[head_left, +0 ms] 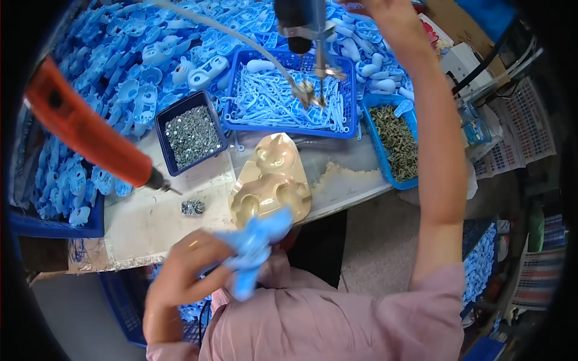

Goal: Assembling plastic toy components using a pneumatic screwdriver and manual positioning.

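Note:
Held in my left hand [189,265] is a light-blue plastic toy part [256,243], smeared by motion. It is over the near edge of a glossy beige moulded fixture [278,165], whose hollows show. My right hand [385,13] reaches to the far right, over a heap of blue plastic parts [162,51]. Its fingers run off the top edge, so whether they grip anything is hidden. Left of the fixture, a small cluster of metal screws [192,207] lies on the worktop [138,225].
An orange power screwdriver [90,126] slants in from the left; a dark tool [298,36] hangs at the top. Behind the fixture stand a dark tray [164,144] of small metal pieces, a blue basket [289,129] of thin rods and a turquoise tray [376,141] of screw-like pieces.

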Demonstrator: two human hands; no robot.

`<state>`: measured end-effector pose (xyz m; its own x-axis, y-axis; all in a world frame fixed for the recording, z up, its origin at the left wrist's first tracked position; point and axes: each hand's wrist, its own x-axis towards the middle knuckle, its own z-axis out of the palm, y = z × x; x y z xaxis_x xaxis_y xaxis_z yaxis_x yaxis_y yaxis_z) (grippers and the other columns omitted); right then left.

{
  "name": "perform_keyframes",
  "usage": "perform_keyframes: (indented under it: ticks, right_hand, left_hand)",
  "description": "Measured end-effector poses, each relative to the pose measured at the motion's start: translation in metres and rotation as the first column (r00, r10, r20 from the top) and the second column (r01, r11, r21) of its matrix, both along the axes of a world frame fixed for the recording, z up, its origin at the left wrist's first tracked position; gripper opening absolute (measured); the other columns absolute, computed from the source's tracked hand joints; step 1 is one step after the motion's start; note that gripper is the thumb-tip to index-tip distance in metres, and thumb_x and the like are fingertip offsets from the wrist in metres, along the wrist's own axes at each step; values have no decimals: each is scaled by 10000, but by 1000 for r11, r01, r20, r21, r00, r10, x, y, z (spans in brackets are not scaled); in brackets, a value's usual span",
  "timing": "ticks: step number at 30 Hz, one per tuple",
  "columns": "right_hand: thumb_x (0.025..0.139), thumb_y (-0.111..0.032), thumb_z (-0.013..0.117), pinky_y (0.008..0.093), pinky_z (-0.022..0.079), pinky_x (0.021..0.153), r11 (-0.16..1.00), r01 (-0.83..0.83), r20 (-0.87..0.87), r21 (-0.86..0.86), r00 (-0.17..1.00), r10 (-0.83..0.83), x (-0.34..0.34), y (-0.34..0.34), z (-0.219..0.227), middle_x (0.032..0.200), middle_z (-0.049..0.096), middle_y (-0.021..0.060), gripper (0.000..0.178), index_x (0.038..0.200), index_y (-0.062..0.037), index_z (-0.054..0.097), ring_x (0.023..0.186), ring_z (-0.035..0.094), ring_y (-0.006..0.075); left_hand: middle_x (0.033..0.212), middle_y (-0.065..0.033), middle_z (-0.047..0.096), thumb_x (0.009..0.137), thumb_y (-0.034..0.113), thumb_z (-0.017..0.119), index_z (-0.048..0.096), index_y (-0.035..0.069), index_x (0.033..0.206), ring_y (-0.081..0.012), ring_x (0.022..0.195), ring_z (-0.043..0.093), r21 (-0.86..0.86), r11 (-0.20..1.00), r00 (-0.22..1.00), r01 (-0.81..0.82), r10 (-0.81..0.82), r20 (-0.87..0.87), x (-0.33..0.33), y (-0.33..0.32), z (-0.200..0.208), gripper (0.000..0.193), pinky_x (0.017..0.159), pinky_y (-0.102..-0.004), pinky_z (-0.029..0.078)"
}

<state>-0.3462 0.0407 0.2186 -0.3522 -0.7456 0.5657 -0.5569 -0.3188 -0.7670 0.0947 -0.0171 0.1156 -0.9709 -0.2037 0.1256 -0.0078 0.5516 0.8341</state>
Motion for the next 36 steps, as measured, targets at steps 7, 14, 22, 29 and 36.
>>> perform_keyframes:
  ticks: [7,14,22,29,36]
  right_hand:
    - [805,-45,720,391,546,852,638,763,-860,98,387,-331,-91,48,-152,1148,661,81,445,1231,-122,617,989,670,284]
    - [874,-96,683,420,540,800,683,727,-801,78,453,-391,-102,65,-145,1214,667,108,506,1353,-173,540,984,673,281]
    - [1018,-210,552,266,441,868,959,75,220,274,966,-139,-68,120,-119,1300,642,59,418,1413,-90,490,1059,585,113]
    - [1014,-148,571,338,491,973,772,-563,595,296,741,312,90,116,-160,1299,617,113,396,1387,-49,483,1187,587,177]
    - [937,-196,692,333,532,852,852,240,33,466,957,-288,4,137,-179,1160,677,94,336,1228,-35,640,980,667,189]
  left_hand:
    - [882,-135,720,732,255,777,720,39,967,-322,889,683,-509,829,572,-232,539,618,133,3,42,325,818,-405,530]
    - [1093,-161,705,753,299,810,658,27,1178,-348,1004,668,-416,883,799,-217,406,444,95,4,25,527,871,-408,514]
    - [1200,-162,670,878,145,728,636,54,1248,-368,1101,630,-164,984,992,63,-44,117,-40,9,-9,392,908,-417,510]
    - [1296,-132,625,842,128,769,588,61,1337,-324,1026,653,-365,925,931,-107,-35,-362,-132,43,-55,531,844,-400,549]
    - [1223,-112,644,807,73,792,648,11,1235,-272,935,683,-482,864,869,-147,-120,-480,-110,44,-76,456,770,-361,578]
